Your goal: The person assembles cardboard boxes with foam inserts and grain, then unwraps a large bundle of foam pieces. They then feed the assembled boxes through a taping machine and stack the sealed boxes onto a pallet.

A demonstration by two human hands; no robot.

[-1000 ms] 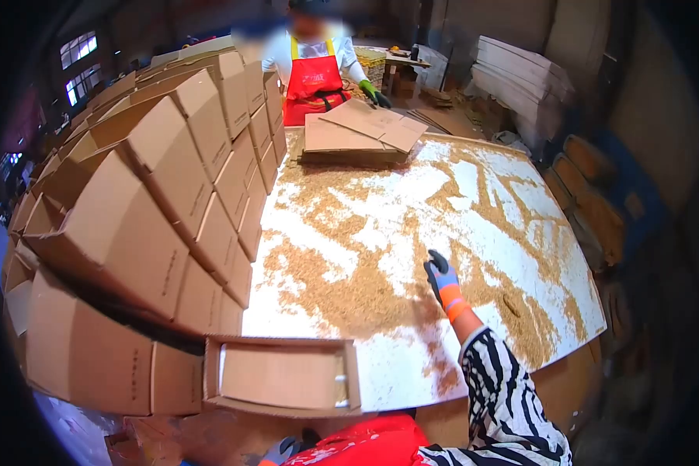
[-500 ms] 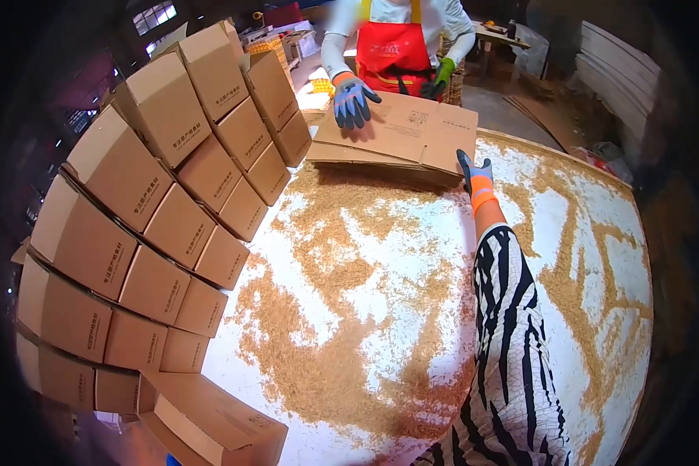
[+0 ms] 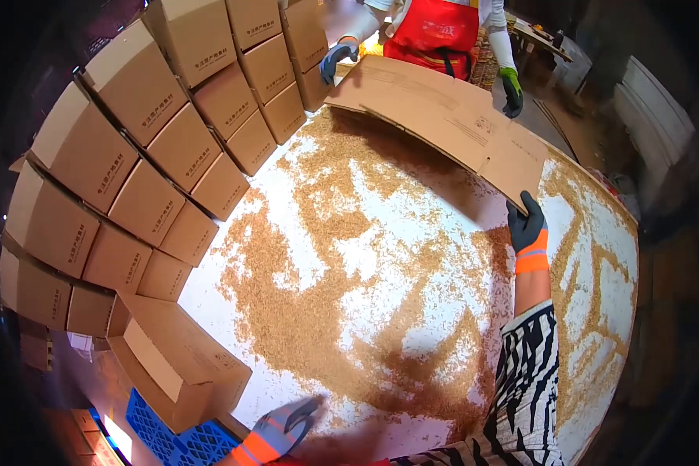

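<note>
My right hand (image 3: 527,224), in a dark glove with an orange cuff, pinches the near right corner of a flattened cardboard box (image 3: 450,109). The cardboard lies tilted across the far side of the table, printed side up. Low in the view, my left hand (image 3: 289,426), in a grey-blue glove with an orange cuff, holds nothing, its fingers stretched out. Close to it on the left is an open cardboard box (image 3: 182,349) with its flaps spread.
Stacked cartons (image 3: 140,194) form a wall along the left. A co-worker in a red apron (image 3: 435,35) stands opposite, one gloved hand (image 3: 338,58) by the cardboard's far left corner. Brown shavings cover parts of the white tabletop (image 3: 435,334). A blue plastic pallet (image 3: 175,435) is lower left.
The top cardboard has swung and shifted right, with my right hand at its corner. My left hand has come into view at the bottom. The co-worker's hand has moved to the cardboard's left end.
</note>
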